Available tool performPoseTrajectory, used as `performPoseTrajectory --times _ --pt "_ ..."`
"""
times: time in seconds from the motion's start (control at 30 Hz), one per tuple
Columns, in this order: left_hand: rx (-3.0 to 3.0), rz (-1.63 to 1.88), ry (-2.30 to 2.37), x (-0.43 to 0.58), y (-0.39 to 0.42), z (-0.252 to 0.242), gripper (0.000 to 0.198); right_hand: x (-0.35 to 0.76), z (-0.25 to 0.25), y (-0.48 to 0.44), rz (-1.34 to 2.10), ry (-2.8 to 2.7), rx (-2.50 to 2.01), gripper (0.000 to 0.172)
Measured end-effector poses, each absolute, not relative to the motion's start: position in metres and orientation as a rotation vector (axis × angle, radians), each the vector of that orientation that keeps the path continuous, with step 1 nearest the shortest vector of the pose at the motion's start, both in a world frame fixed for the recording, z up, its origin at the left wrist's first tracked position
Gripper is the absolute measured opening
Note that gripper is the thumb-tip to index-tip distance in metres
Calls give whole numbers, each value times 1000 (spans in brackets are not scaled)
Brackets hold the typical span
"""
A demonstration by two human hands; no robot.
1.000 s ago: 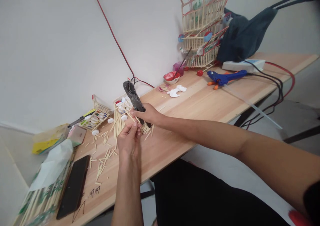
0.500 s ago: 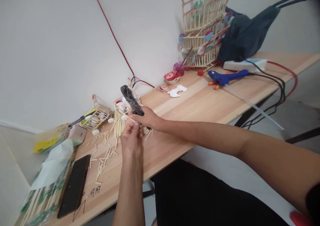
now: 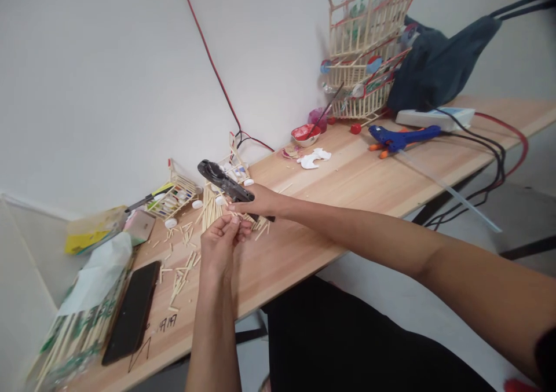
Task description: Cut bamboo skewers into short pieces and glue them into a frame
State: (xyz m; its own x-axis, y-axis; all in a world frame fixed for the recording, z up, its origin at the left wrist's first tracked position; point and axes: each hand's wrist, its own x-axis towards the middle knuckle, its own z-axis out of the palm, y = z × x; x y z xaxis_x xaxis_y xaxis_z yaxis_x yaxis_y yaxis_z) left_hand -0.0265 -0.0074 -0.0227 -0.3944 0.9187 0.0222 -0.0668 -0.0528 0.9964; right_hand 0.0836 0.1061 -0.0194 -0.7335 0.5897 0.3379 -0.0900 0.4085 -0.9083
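Note:
My right hand [image 3: 263, 201] is closed around black pliers [image 3: 222, 180], whose thick head points up and to the left. Just below, my left hand [image 3: 220, 238] has its thumb and fingers pinched together; what lies between them is too small to make out. Behind my hands, a bundle of thin wooden sticks [image 3: 210, 209] lies on the table [image 3: 286, 247]. Short cut stick pieces [image 3: 180, 282] are scattered to the left of my left hand. A small stick-built cart [image 3: 176, 198] with white round wheels stands against the wall, and another [image 3: 237, 163] is partly hidden behind the pliers.
Stacked stick baskets [image 3: 369, 50] stand at the back right beside a dark bag [image 3: 443, 62]. A blue glue gun [image 3: 403, 137], a bowl of red paint [image 3: 306, 134] and crumpled white tissue [image 3: 313, 158] lie nearer. At left are a phone [image 3: 132, 311] and bagged sticks [image 3: 78, 334].
The pliers have tilted over to the left, with their head lower. My left hand has shifted slightly left and down, a little apart from the right hand. The view has turned slightly.

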Motion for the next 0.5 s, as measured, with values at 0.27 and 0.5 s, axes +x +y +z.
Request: performPoseTrajectory --times 0.27,0.5 --pt "983 1557 1353 -28 -16 -31 29 83 -22 108 1329 -2048 -487 24" --pt "1141 1674 1609 -19 -25 -36 21 81 -26 108 1593 -1870 -497 24"
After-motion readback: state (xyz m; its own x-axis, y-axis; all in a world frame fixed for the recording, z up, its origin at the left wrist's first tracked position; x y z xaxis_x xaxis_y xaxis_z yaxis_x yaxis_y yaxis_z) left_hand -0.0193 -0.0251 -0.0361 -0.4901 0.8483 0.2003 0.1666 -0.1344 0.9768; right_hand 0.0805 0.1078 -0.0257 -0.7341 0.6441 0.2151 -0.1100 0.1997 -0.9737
